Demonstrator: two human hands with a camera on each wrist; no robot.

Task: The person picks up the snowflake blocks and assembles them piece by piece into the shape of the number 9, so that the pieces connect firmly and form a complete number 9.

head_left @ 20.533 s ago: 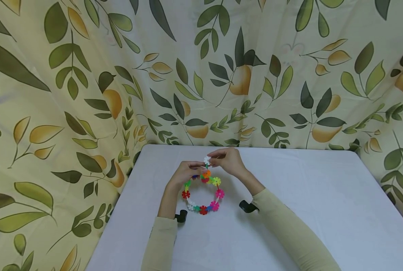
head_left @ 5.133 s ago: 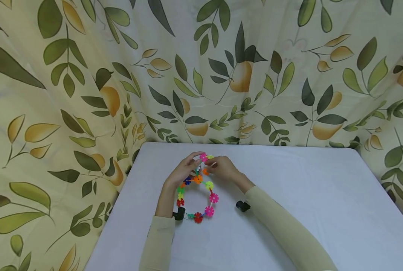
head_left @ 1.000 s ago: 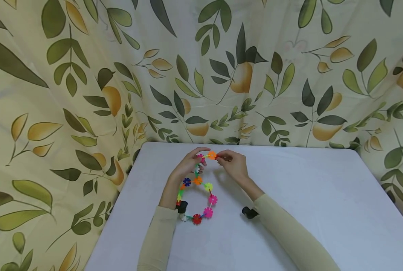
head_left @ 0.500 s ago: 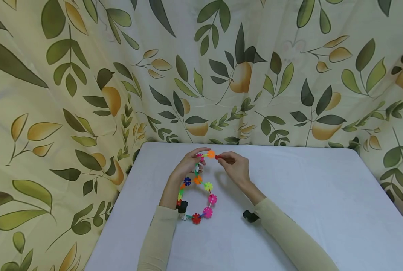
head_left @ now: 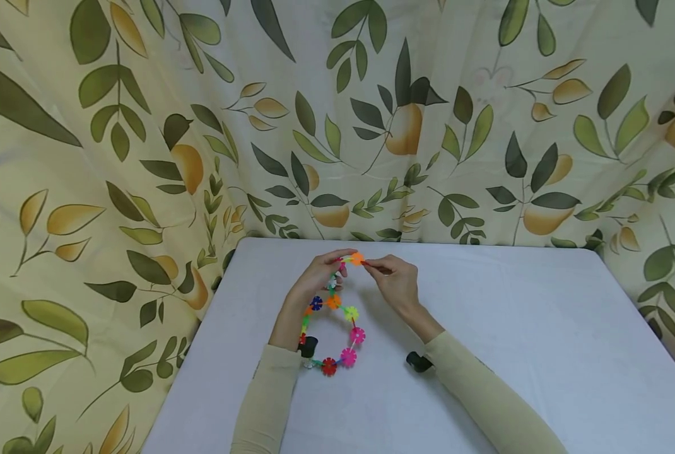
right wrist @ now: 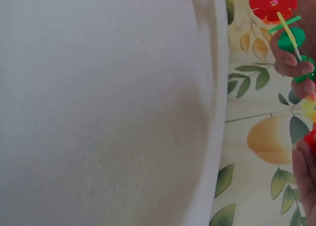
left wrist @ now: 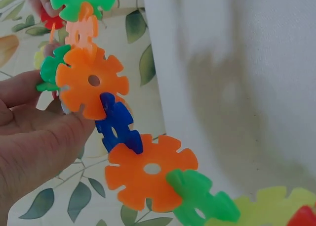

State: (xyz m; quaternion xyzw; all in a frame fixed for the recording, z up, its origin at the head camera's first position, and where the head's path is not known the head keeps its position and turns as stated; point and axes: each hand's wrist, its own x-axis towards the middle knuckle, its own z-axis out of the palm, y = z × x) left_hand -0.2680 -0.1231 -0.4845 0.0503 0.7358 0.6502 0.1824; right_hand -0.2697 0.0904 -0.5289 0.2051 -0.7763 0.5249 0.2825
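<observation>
Several colourful flower-shaped plastic linking discs are joined into a ring, with a short tail rising from its top. My left hand pinches the tail near a pink disc, its fingers partly covering the pieces. An orange disc sticks out to the right at the tail's end. My right hand pinches a small red disc, its edge right at the orange disc. In the left wrist view, orange discs and a blue disc hang beside my left thumb. The right wrist view shows the red disc at my right fingertips.
A white-covered table lies under both hands, its far edge just beyond them. Behind it and at the left hangs a leaf-and-fruit patterned curtain. A black wrist camera is worn on the right wrist.
Pink, yellow and orange discs have joined the tail, which ended near a white one 20.5 seconds ago. The red disc, slightly apart from the orange one half a second ago, now meets its edge.
</observation>
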